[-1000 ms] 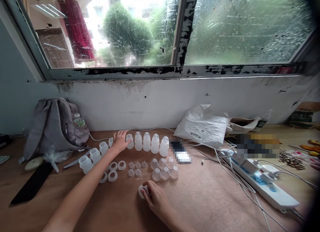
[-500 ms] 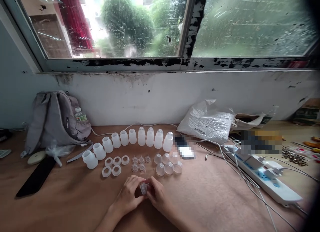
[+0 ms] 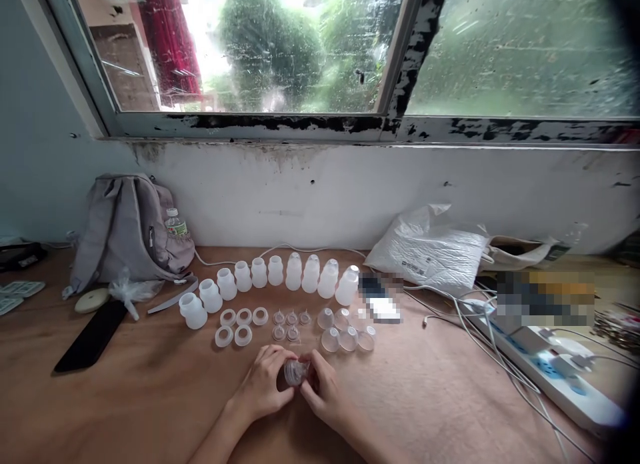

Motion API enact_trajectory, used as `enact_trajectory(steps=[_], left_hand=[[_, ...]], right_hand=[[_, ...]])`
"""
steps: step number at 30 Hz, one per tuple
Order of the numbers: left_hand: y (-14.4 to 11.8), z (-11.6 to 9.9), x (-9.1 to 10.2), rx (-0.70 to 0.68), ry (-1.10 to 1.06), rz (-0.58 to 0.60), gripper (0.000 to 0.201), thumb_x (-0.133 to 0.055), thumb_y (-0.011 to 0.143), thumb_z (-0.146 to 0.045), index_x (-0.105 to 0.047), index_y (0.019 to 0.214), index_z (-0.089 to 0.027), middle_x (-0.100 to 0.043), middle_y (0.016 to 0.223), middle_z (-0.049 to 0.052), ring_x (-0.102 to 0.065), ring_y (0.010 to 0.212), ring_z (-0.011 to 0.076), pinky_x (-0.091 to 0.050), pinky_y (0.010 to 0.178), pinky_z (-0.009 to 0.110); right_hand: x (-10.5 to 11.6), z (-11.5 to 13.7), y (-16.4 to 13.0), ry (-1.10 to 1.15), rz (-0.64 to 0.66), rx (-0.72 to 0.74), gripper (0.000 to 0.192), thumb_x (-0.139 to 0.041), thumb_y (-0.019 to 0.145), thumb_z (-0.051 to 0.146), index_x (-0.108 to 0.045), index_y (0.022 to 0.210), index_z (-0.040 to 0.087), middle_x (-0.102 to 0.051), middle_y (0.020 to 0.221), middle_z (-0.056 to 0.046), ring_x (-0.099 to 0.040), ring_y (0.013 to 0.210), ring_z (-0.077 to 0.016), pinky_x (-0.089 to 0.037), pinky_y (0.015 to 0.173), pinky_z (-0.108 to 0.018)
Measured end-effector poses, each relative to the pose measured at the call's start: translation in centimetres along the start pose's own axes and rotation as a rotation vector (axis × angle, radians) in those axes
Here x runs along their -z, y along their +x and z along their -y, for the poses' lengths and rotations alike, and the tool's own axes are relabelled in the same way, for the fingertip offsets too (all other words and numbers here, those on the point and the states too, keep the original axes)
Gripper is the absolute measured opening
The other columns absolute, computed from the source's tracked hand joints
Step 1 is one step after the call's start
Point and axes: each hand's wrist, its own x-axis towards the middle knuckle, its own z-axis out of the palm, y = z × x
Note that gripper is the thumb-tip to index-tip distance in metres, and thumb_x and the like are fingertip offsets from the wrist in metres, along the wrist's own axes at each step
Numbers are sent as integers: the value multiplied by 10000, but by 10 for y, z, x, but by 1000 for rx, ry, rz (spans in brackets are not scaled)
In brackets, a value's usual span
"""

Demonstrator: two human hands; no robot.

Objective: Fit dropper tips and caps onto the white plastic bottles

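Observation:
Near the front of the table, my left hand (image 3: pixel 267 383) and my right hand (image 3: pixel 323 387) hold a small clear bottle ring (image 3: pixel 294 373) with a ribbed side between them. Fingers of the left hand curl around its left side, and the right fingertips pinch its right end. Whether a nipple sits in it is hidden by the fingers. Just beyond the hands lie clear bottle nipples (image 3: pixel 293 333), white rings (image 3: pixel 243 335) and clear dome caps (image 3: pixel 330 339), several of each. Behind them stand open baby bottles (image 3: pixel 227 284) and capped baby bottles (image 3: pixel 329 279) in a curved row.
At left are a grey backpack (image 3: pixel 130 231), a clear plastic bag (image 3: pixel 134 291) and a black flat case (image 3: pixel 93 337). A white power strip (image 3: pixel 550 367) with cables lies at right, below a silver mailing bag (image 3: pixel 430 251). A blurred phone (image 3: pixel 383 301) is beside the bottles.
The view has shifted left, so everything appears further right. Both hands stay together on the bottle ring, and more of its ribbed side now shows.

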Motion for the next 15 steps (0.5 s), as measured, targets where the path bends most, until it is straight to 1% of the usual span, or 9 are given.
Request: enact_trajectory(steps=[7,9,12,15], left_hand=[[2,-1,4,-31,59,-8,416,-580,603,-135,-529,1001,-243,-575,977,40,-479,990,238,-378,877,388],[2,1,7,-37,90,-28,402,-585,618,-150,-529,1005,-241,-569,1021,43,-471,1017,241,-369,893,398],[1,11,10,-11,205,-111,369,-590,658,-200,-537,1020,-247,-517,1146,54,-420,1099,260,-324,942,438],[0,27,11,69,341,-222,357,-592,682,-245,-545,1035,-262,-488,1193,55,-394,1130,273,-305,950,466]], right_hand=[[2,-1,-1,-25,-4,1,215,-445,683,74,-434,857,200,-450,664,35,-437,551,-105,-364,528,-214],[6,-1,-1,-49,-3,1,215,-447,699,82,-442,880,199,-456,675,32,-442,546,-104,-369,529,-217],[13,-1,4,-126,-59,6,187,-449,760,121,-448,929,198,-495,745,0,-479,585,-122,-393,558,-239],[21,0,14,-249,-141,56,162,-474,794,165,-474,949,213,-552,834,-41,-520,740,-182,-407,649,-294]])
